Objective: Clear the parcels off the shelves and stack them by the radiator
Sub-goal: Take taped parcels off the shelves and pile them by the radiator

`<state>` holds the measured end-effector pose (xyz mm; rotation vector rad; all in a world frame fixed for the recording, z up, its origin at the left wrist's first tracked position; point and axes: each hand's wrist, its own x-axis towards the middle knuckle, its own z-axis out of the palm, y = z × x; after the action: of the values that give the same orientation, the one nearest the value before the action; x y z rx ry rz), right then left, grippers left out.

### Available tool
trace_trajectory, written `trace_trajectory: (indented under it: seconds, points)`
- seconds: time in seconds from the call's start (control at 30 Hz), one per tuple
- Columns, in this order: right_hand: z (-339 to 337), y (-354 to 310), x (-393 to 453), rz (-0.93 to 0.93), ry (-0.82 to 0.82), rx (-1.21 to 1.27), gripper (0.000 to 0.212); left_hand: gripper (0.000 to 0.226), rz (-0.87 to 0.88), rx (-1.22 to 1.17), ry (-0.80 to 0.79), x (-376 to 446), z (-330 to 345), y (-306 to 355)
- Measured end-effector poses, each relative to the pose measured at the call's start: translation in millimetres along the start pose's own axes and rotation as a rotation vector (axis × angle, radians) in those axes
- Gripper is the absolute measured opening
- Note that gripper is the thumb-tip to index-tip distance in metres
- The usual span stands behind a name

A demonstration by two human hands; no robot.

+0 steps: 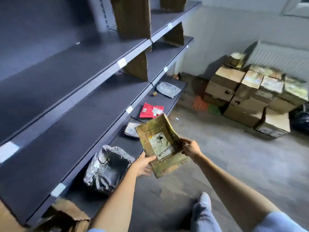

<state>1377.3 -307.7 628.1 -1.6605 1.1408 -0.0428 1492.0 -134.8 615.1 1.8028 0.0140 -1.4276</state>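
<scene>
I hold a flat, bent cardboard parcel (pixel 160 144) with a white label between both hands, out in front of the lowest shelf (pixel 168 101). My left hand (pixel 142 164) grips its lower left edge, thumb on top. My right hand (pixel 190 148) pinches its right edge. On the lowest shelf lie a grey plastic mailer (pixel 107 168), a small grey packet (pixel 131 129), a red packet (pixel 151 111) and a pale grey mailer (pixel 168 89). A stack of cardboard boxes (pixel 250 96) stands on the floor by the white radiator (pixel 280 57).
The upper dark shelves (pixel 75 67) hold upright cardboard dividers (pixel 133 17). A torn cardboard box (pixel 66 216) sits at the bottom left. Orange and green items (pixel 203 105) lie on the floor by the stack. A dark bag (pixel 301 118) sits at the far right. My leg (pixel 203 213) is below.
</scene>
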Motion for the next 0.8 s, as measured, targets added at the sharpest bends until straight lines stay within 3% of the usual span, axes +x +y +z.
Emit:
trace_trajectory:
  seconds: [0.1,0.23,0.43,0.67,0.73,0.8]
  points:
    - [-108.4,30.9,23.6,0.062,0.133,0.025,0.051,0.072,0.028,0.151,-0.113,40.0,98.6,60.5]
    - [-282.5,89.6,41.1,0.177,0.365,0.074,0.042,0.055,0.096,0.358,-0.303,84.7,272.6,148.0]
    - [-512.8,167.3,41.9,0.344,0.553,0.082,0.021,0.025,0.147,0.685,-0.516,118.5,514.5,250.5]
    - [-643.0,210.7,120.3,0.428,0.615,0.227,0.009,0.019,0.114,0.791,-0.557,189.7,651.9,322.5]
    - [-672.6,222.5,162.1,0.463,0.583,0.223,0.011,0.009,0.078,0.757,-0.539,221.1,680.3,349.6]
    - [-702.3,233.7,205.9,0.501,0.525,0.220,0.016,0.013,0.050,0.752,-0.528,255.3,710.5,382.0]
